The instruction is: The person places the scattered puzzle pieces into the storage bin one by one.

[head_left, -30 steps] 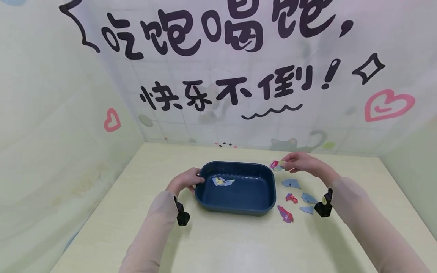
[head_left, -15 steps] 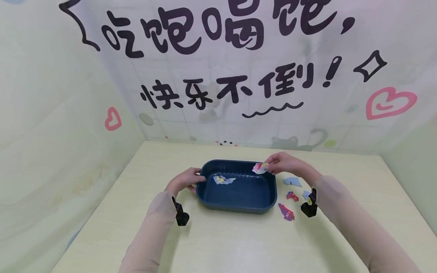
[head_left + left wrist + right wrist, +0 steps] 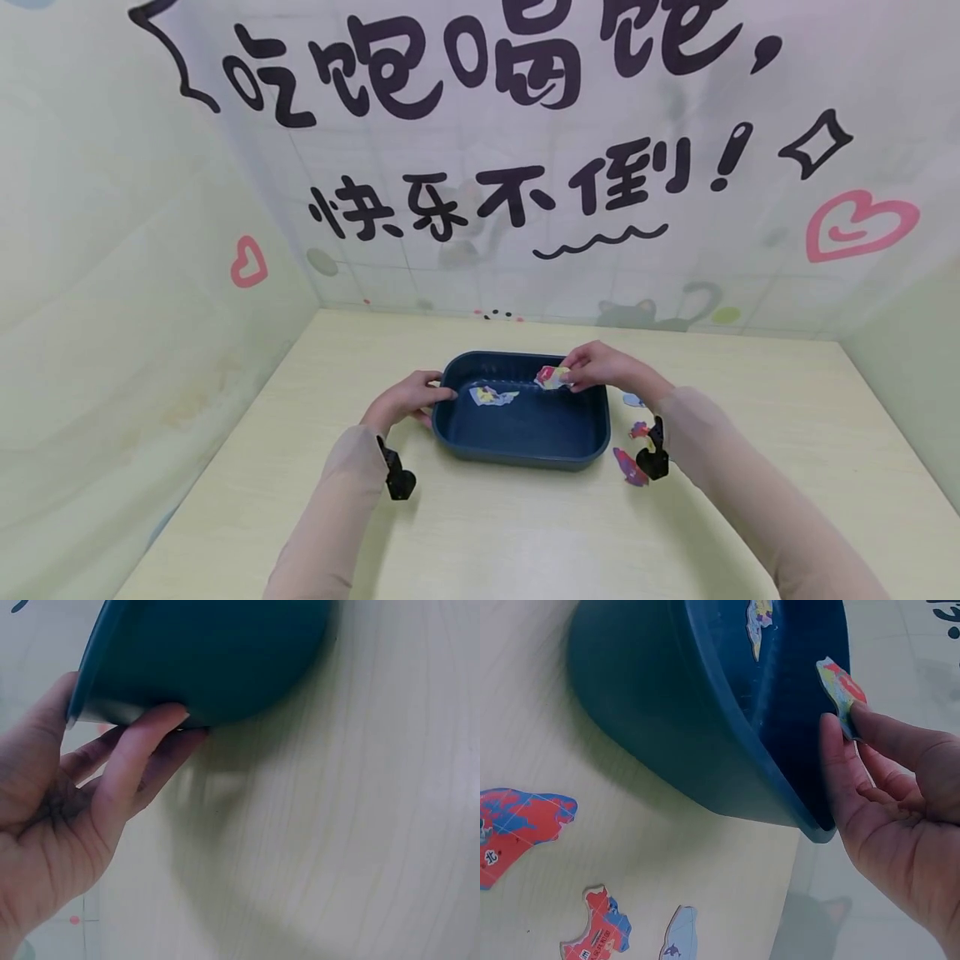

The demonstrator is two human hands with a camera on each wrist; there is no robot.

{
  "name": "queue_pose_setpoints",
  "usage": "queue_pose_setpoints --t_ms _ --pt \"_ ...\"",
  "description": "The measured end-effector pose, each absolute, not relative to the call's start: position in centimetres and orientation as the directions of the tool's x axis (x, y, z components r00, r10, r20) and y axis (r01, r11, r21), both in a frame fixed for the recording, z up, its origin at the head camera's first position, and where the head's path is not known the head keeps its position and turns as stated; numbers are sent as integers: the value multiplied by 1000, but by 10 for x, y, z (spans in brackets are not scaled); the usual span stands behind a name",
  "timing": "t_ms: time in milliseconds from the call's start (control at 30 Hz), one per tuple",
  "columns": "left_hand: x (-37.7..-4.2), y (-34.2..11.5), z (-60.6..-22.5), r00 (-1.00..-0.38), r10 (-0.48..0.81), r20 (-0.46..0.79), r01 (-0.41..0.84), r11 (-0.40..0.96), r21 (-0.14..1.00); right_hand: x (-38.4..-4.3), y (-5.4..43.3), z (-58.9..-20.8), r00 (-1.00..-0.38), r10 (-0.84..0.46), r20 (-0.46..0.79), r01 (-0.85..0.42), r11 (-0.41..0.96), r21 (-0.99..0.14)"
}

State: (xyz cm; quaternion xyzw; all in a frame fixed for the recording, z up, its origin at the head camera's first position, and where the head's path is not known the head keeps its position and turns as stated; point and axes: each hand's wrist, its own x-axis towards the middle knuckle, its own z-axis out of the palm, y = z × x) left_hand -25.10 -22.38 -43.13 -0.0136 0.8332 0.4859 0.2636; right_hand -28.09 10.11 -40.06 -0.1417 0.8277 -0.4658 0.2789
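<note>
A dark blue rectangular tub [image 3: 521, 460] stands on the table. My left hand [image 3: 405, 396] grips its left end, thumb over the rim and the other fingers beneath, as the left wrist view shows. Between thumb and fingertips, my right hand [image 3: 600, 367] pinches a red, yellow and pale blue map puzzle piece [image 3: 551, 377] over the tub's far right part. Another puzzle piece [image 3: 492, 396], pale blue and yellow, lies on the tub floor toward the left. In the right wrist view, the held piece [image 3: 843, 694] is tilted above the opening.
Right of the tub lie more flat puzzle pieces: a long red-purple one [image 3: 630, 467], a small red one [image 3: 598, 926] and a light blue one [image 3: 679, 934]. The right forearm overlaps others in the head view. A printed cloth backdrop [image 3: 450, 275] rises behind the table [image 3: 480, 533].
My right hand has carried the pinched puzzle piece leftward from beyond the tub's right corner to above its inside. My left hand has kept its hold on the tub.
</note>
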Motion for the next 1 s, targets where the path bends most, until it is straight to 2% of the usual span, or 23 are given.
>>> queue_pose_setpoints --t_ms 400,467,633,700,1000 --pt "-250 -223 -433 -868 207 -452 -281 546 789 -282 82 -410 -798 -463 -386 75 559 -826" --pt "-250 -222 -433 -870 203 -450 -281 545 789 -288 80 -422 -794 -472 -382 69 556 -828" --pt "-250 -221 -434 -870 202 -450 -283 544 790 -345 91 -511 -755 -549 -357 65 480 -875" --pt "-249 -221 -435 -869 203 -451 -283 545 789 -363 93 -536 -746 -546 -381 76 499 -863" --pt "-247 -222 -435 -875 175 -451 -300 536 789 -363 86 -549 -758 -511 -404 65 558 -827"
